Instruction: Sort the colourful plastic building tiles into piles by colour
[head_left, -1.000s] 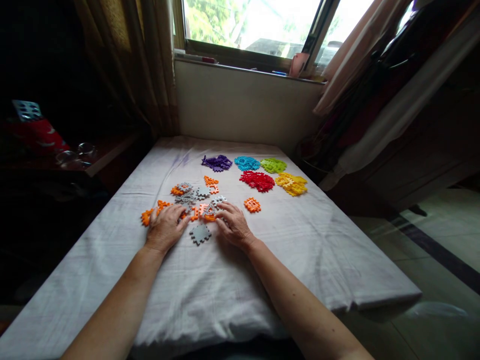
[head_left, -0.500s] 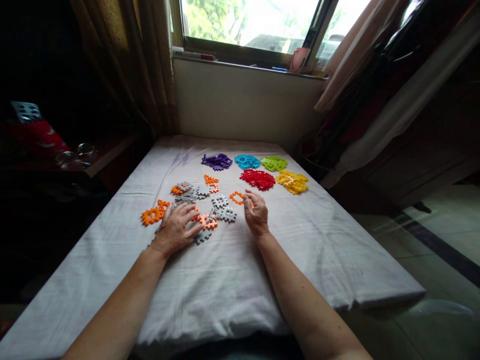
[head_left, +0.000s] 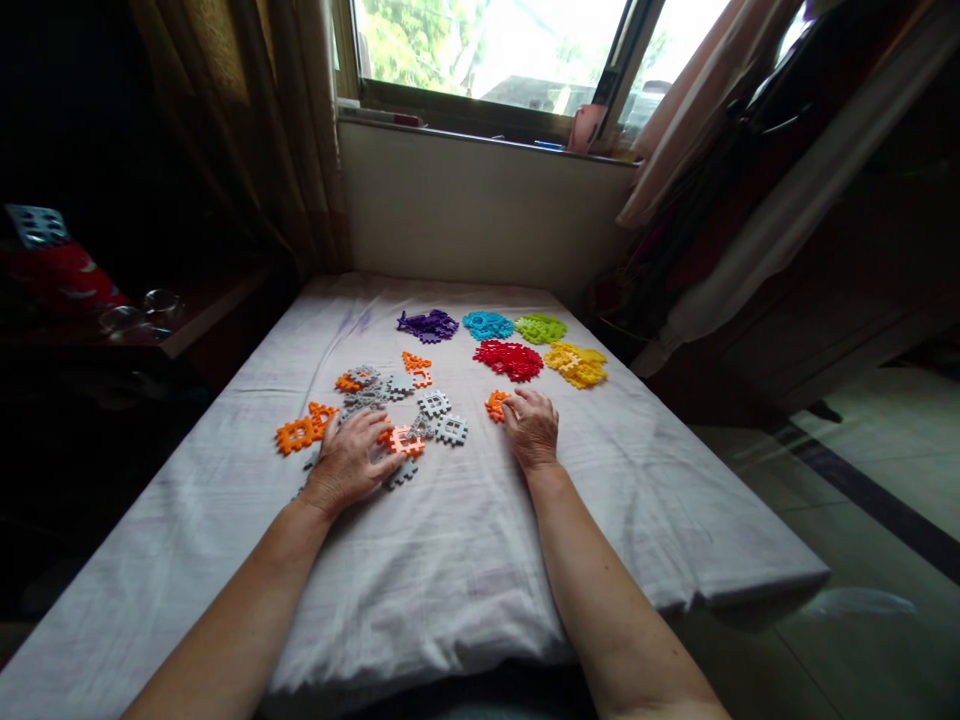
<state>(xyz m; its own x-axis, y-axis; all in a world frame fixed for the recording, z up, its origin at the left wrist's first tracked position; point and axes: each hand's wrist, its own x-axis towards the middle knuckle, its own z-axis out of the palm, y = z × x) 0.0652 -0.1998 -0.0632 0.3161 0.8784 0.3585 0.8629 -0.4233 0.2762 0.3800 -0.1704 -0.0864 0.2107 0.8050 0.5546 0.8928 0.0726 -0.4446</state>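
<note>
My left hand (head_left: 352,458) lies palm down, fingers spread, over a mixed heap of orange and grey plastic interlocking pieces. Beside its fingertips are an orange square piece (head_left: 406,441) and grey window-shaped pieces (head_left: 451,430). More orange pieces (head_left: 295,435) lie to its left, and grey ones (head_left: 364,393) just beyond it. On the right, my right hand (head_left: 534,428) has its thumb and fingers closed at the edge of an orange interlocking piece (head_left: 495,406), low at the cloth. Its fingers partly cover that piece.
Sorted piles lie farther back: purple (head_left: 427,326), blue (head_left: 488,325), green (head_left: 541,328), red (head_left: 508,360) and yellow (head_left: 576,364). A white cloth (head_left: 450,560) covers the table, which meets the wall below the window. Glass items (head_left: 161,305) stand on a dark side table at left.
My right hand has moved slightly right, away from the mixed heap, and the orange piece at its fingers has gone with it. My left hand stays over the heap.
</note>
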